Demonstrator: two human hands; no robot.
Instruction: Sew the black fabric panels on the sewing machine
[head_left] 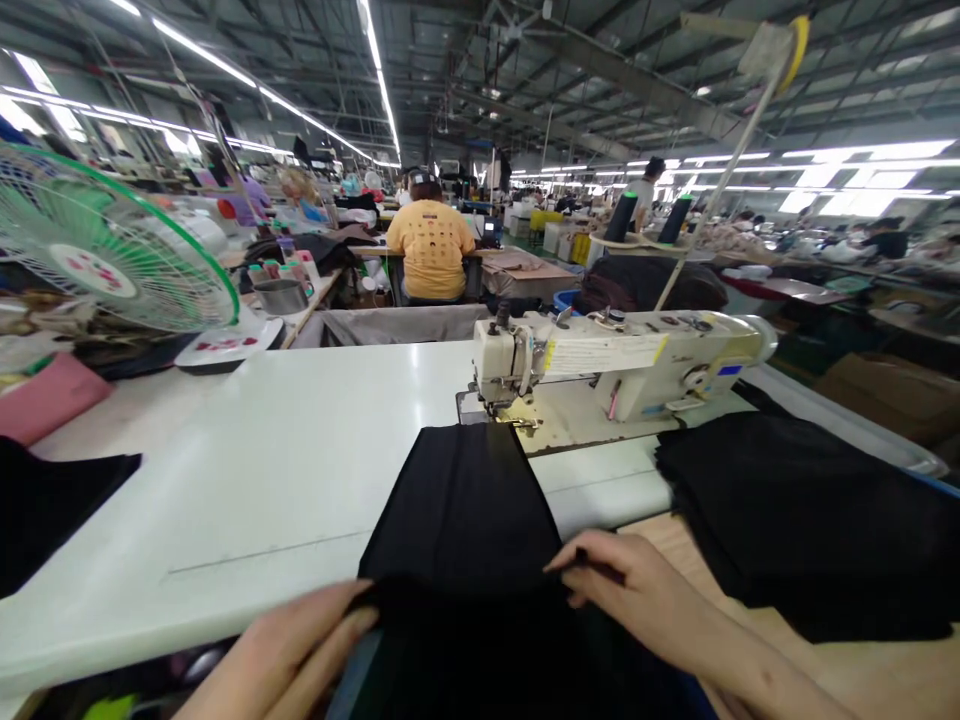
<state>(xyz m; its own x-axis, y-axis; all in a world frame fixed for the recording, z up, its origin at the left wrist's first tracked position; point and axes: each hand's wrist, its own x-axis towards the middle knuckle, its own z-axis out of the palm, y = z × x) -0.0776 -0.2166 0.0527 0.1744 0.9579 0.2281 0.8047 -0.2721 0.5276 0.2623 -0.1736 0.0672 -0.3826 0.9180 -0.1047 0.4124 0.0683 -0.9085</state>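
A black fabric panel lies on the white table, its narrow far end at the needle area of a sewing machine. The near part of the cloth drops over the table's front edge. My left hand pinches the panel's left side at that edge. On the opposite side, my right hand has the cloth's right edge between thumb and fingers. Both hands are closed on the same piece, holding it spread between them. The cloth's lower part is dark and its end is hidden.
A stack of black fabric pieces lies right of the machine. More black cloth rests at the table's left edge. A green-rimmed fan stands at left. Thread cones are behind the machine; a person in yellow sits farther off.
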